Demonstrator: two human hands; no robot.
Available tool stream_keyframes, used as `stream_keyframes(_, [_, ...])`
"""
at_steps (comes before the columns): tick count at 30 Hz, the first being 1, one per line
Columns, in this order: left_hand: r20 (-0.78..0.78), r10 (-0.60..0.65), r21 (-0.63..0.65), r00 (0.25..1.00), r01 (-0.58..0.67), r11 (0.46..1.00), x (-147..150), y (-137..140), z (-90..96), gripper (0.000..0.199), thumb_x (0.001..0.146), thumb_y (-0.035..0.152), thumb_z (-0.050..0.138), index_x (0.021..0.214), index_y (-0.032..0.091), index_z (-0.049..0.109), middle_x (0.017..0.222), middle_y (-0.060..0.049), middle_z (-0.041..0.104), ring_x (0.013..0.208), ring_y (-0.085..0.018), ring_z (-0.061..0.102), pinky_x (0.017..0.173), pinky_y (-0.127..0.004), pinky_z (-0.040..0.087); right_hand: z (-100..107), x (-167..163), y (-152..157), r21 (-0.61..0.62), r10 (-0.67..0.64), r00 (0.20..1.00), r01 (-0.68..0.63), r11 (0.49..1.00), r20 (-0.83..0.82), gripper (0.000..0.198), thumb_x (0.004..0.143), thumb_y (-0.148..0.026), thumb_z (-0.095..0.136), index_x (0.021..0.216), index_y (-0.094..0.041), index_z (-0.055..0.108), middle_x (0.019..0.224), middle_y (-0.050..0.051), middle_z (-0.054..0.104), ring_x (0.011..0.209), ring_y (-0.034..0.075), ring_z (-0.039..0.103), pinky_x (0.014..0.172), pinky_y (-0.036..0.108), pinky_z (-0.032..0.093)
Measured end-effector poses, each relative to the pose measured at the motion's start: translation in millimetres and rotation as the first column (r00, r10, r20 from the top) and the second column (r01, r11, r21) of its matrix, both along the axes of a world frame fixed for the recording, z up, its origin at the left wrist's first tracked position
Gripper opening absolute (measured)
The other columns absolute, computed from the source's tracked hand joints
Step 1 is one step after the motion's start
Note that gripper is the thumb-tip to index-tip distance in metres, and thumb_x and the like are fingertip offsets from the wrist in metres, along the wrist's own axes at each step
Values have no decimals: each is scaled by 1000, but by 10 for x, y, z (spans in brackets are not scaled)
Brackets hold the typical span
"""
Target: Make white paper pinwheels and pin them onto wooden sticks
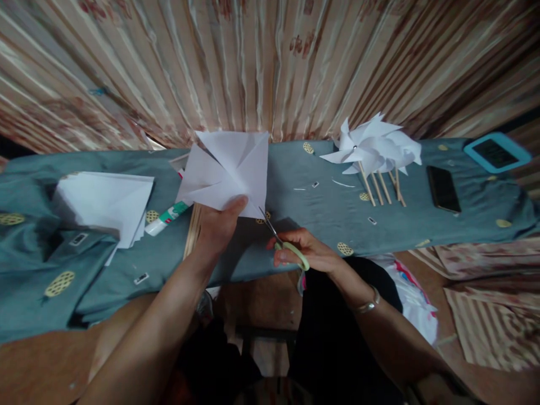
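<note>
A square of white paper [248, 160], slit inward from several corners, is held up over the cloth-covered table. My left hand [219, 225] grips its lower edge, thumb on top and the other fingers hidden beneath. In my right hand [306, 250] is a pair of scissors [291, 247] with light green handles. Their blades point up and left and reach the paper's lower right corner. Under and beside my left hand lie a green and white glue tube [167, 218] and some thin wooden sticks [193, 230].
White paper pinwheels [371, 143] on wooden sticks lie to the right, near a dark phone [442, 188] and a blue-framed tablet [498, 152]. A stack of white paper [109, 197] rests at the left on the green cloth [312, 211]. A pleated curtain [270, 67] hangs behind.
</note>
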State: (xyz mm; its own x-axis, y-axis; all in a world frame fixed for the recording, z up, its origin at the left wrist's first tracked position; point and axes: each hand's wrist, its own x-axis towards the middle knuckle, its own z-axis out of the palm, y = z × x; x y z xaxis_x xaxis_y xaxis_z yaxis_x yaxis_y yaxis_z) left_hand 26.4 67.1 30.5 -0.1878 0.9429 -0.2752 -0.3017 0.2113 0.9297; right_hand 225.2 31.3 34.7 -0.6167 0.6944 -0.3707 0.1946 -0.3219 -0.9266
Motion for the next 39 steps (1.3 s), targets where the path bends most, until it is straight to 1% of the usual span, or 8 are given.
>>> stream_keyframes(1, [-88, 45, 78, 995, -38, 996, 31, -11, 39, 44, 63, 22, 80, 104, 25, 63, 97, 1, 74, 118, -24, 60, 105, -33, 43, -1, -3, 4, 9, -1, 1000, 1, 1000, -6, 54, 70, -65, 74, 88, -15, 67, 69, 0, 66, 58, 9, 54, 53, 22, 42])
stream_keyframes(3, [-239, 86, 152, 967, -50, 987, 70, -36, 110, 41, 64, 22, 78, 102, 24, 64, 95, -1, 75, 109, -26, 64, 101, -36, 46, -3, -7, 13, 30, 1, 1000, -1, 1000, -16, 55, 72, -67, 72, 87, -14, 66, 69, 1, 65, 58, 10, 54, 54, 22, 43])
stream_keyframes(7, [-366, 62, 142, 929, -11, 990, 75, -72, 176, 37, 65, 23, 74, 100, 24, 64, 90, -1, 75, 102, -27, 67, 99, -39, 49, -3, -14, 26, 39, 6, 1000, -6, 999, -4, 58, 72, -69, 70, 87, -13, 65, 70, 1, 65, 59, 9, 53, 55, 22, 44])
stream_keyframes(16, [-430, 30, 105, 902, 17, 994, 41, -72, 159, 31, 66, 30, 74, 95, 26, 64, 90, -1, 75, 102, -28, 67, 97, -41, 50, 2, -42, 28, 17, -17, 1000, 17, 1000, 1, 58, 69, -69, 73, 83, -14, 65, 66, -1, 62, 56, 8, 51, 54, 21, 42])
stream_keyframes(20, [-415, 28, 132, 909, 29, 991, 33, -66, 147, 28, 67, 31, 73, 93, 26, 63, 90, -1, 74, 105, -28, 66, 100, -43, 49, -33, -49, 22, 12, -34, 999, 34, 999, 4, 55, 67, -65, 76, 84, -14, 66, 63, -2, 61, 56, 8, 52, 53, 21, 41])
stream_keyframes(28, [-413, 59, 126, 909, -7, 992, 58, -80, 166, 26, 67, 29, 72, 91, 24, 64, 94, -4, 73, 97, -27, 68, 96, -44, 52, -109, -34, 13, -50, -65, 998, 65, 997, -5, 54, 63, -62, 80, 86, -15, 68, 60, -4, 60, 55, 8, 53, 52, 20, 41])
stream_keyframes(33, [-409, 22, 141, 912, 39, 989, 32, -63, 139, 24, 67, 30, 73, 88, 26, 63, 92, -4, 74, 100, -29, 67, 96, -44, 51, -109, -44, 16, -74, -100, 995, 99, 992, -13, 52, 59, -59, 84, 83, -15, 68, 57, -6, 58, 52, 7, 52, 51, 20, 40])
stream_keyframes(39, [-381, 62, 166, 923, 2, 986, 35, -64, 117, 26, 66, 32, 73, 87, 23, 62, 93, -7, 73, 97, -28, 68, 94, -44, 51, -89, -55, 11, -105, -103, 995, 101, 989, -9, 52, 59, -57, 85, 83, -15, 66, 58, -6, 57, 53, 8, 52, 52, 20, 41])
